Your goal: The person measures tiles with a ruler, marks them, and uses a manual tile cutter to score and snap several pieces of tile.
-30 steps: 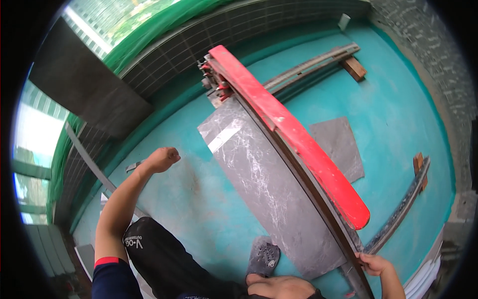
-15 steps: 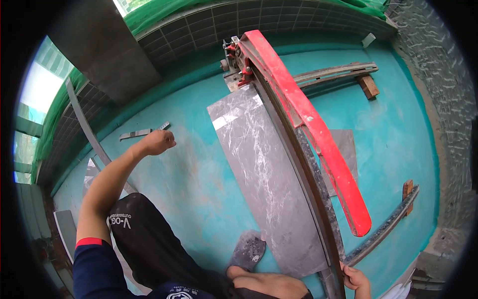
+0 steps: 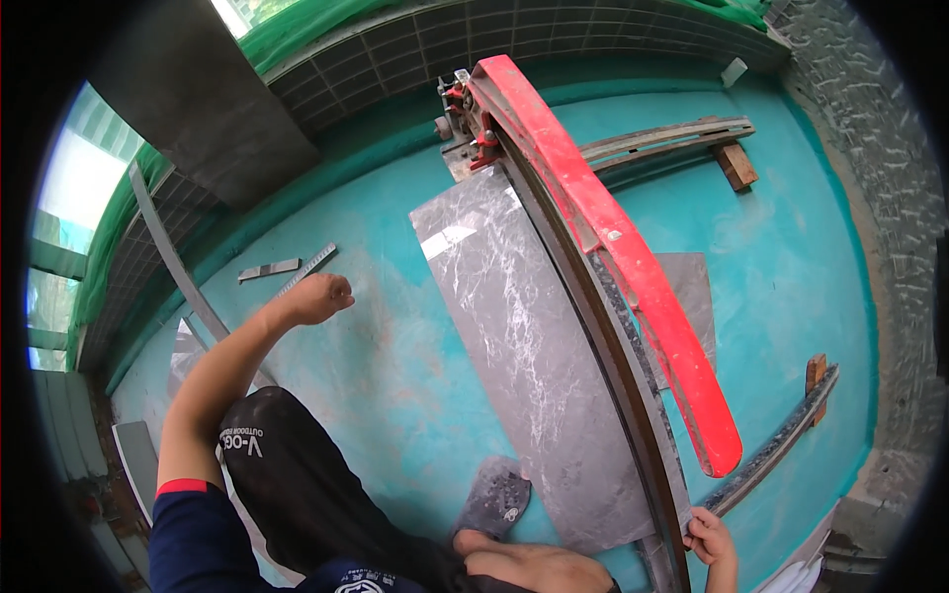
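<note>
Turquoise-painted floor (image 3: 395, 376) fills most of our view, walled at the back by dark grey tiling under green netting. Starting at the left, we see a short grey tile offcut (image 3: 269, 269) and a thin metal ruler (image 3: 306, 270) lying on the floor, just beyond our left hand (image 3: 318, 296). That hand is curled into a loose fist with nothing in it, hovering near the ruler's near end; we cannot tell whether it touches the floor. Nearer us, our dark-trousered knee and a grey sandal (image 3: 494, 499) sit at the bottom of the picture.

Moving to the middle, the long grey marble-patterned tile (image 3: 524, 346) lies flat on the floor, its right edge tucked under the rails of the long manual tile cutter (image 3: 593, 326). The cutter's red handle bar (image 3: 613, 257) runs the tile's whole length, with the scoring carriage at the far end by the wall. As far as we can judge, the tile is seated in the cutter but shows no break or parted pieces, so the cutting seems yet to be done.

At the right, our right hand (image 3: 712, 539) is closed around the near end of the cutter's rail. Beyond it lie a smaller grey tile piece (image 3: 692, 287), dark metal strips (image 3: 781, 445) and a wooden block (image 3: 736, 165). We see no containers anywhere here.
</note>
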